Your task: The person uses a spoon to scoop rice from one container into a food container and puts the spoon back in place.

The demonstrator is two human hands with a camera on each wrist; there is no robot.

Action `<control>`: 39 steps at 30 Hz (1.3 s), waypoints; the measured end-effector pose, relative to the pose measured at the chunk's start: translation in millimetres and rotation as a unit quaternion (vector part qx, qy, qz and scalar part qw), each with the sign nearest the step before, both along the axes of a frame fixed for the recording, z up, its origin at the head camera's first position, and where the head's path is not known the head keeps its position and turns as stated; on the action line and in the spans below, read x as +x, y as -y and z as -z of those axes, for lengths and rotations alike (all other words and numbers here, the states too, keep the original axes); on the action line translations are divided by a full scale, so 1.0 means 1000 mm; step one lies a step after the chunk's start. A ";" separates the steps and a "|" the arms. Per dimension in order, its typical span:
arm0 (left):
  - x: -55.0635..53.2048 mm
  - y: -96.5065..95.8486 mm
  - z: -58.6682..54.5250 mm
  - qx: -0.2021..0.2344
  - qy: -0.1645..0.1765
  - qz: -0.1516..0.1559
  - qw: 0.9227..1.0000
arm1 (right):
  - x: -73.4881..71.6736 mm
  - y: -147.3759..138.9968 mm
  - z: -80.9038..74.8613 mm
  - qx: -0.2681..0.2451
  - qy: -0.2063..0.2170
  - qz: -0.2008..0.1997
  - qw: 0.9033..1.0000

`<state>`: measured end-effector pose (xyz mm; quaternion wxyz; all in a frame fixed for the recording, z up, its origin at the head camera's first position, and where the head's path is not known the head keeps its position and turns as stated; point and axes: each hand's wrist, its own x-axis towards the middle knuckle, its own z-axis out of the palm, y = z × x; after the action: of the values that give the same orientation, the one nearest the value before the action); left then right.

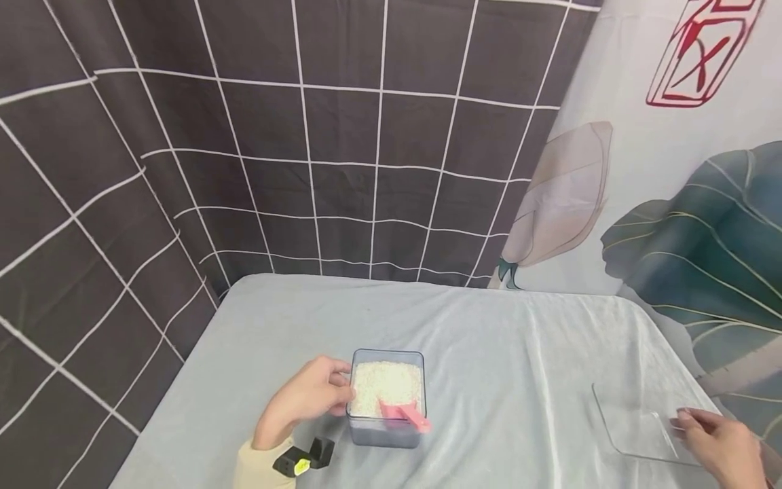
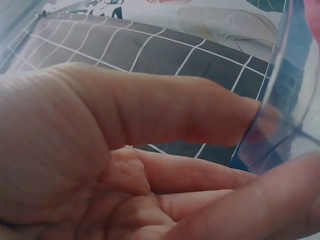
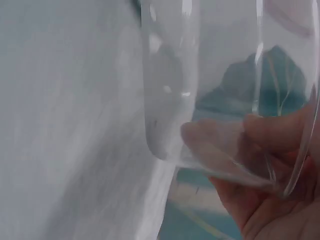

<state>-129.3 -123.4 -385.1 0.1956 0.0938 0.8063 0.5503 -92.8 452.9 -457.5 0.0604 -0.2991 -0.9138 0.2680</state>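
Observation:
A bluish see-through square container [image 1: 385, 436] stands on the table, filled with white rice-like grains [image 1: 391, 380]. A pink scoop [image 1: 417, 415] lies in the grains, its handle sticking out over the front right rim. My left hand [image 1: 310, 390] is at the container's left side; in the left wrist view its fairly straight fingers [image 2: 200, 107] touch the clear wall. Far to the right, my right hand [image 1: 727, 445] pinches a clear plastic lid [image 1: 635, 428] by its edge. The right wrist view shows thumb and fingers on either side of the lid's rim.
A pale grey-blue cloth [image 1: 489, 367] with creases covers the table. Behind and to the left hangs a dark curtain [image 1: 342, 129] with white grid lines. A white curtain with a leaf print [image 1: 727, 238] hangs at the right. A black wrist camera [image 1: 303, 458] sits on the left sleeve.

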 end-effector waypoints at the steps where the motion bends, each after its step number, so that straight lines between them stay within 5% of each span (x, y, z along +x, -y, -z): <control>1: 0.000 0.000 0.000 -0.004 -0.003 -0.001 1.000 | -0.002 0.005 -0.001 -0.005 -0.005 -0.012 1.000; 11: -0.002 0.001 -0.002 -0.017 -0.022 0.003 1.000 | -0.025 0.065 -0.009 -0.078 -0.060 -0.107 0.989; 19: -0.008 0.000 0.000 -0.010 -0.024 0.016 1.000 | -0.071 0.085 0.051 -0.060 -0.104 -0.157 0.980; 28: -0.007 -0.002 0.001 -0.019 -0.028 0.031 0.999 | -0.064 0.178 -0.010 -0.113 -0.091 -0.200 0.969; 34: -0.001 -0.003 -0.002 -0.025 -0.033 0.037 0.998 | -0.065 0.203 -0.014 -0.139 -0.067 -0.209 0.966; 39: -0.002 -0.001 0.001 -0.017 -0.029 0.037 0.999 | -0.068 0.209 -0.012 -0.109 -0.072 -0.217 0.967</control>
<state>-130.8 -122.1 -385.7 0.1946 0.1363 0.8167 0.5259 -160.6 243.5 -445.1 0.0335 -0.0783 -0.9154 0.3934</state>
